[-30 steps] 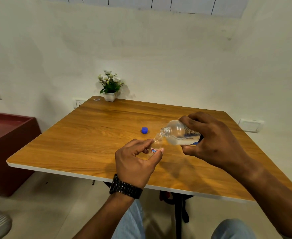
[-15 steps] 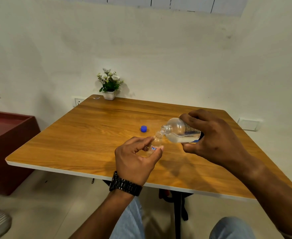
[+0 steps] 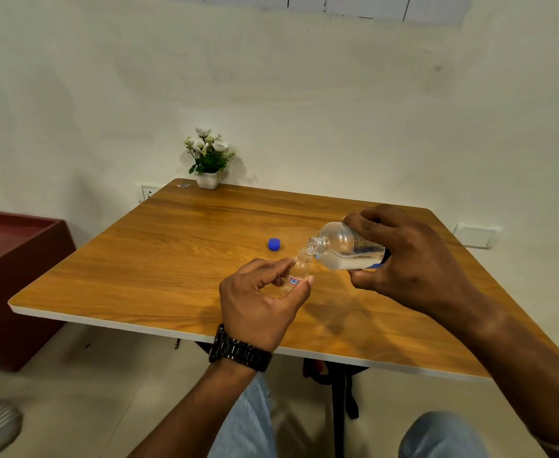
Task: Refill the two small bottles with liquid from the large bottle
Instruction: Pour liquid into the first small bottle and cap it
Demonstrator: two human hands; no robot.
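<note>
I am holding the small bottle (image 3: pixel 299 271) upright over the wooden table (image 3: pixel 172 259) with my left hand (image 3: pixel 261 302), pinching its body between thumb and forefinger; the remaining fingers are curling loosely behind it. My right hand (image 3: pixel 410 262) is wrapping around the large bottle (image 3: pixel 345 247), fingers over the top and thumb underneath, gripping it firmly.

The relation that matters is mouth to mouth. The large bottle is lying nearly horizontal, its long axis running from my right hand toward the left, neck tipped slightly down. Its open mouth is sitting just above and touching, or almost touching, the small bottle's mouth; I cannot tell which. The small bottle's axis is standing close to vertical, leaning a little toward the large one. Liquid is pooling along the lower side of the large bottle. I judge the pour to be under way or about to start, with further tilting of the right wrist governing the flow.

A blue cap (image 3: pixel 274 244) is resting on the table just beyond the bottles. A potted plant (image 3: pixel 209 160) is standing at the far edge.

Limits of view: no stream is visible at the necks, the fill level in the small bottle is hard to make out behind my fingers, and a second small bottle is not visible.
</note>
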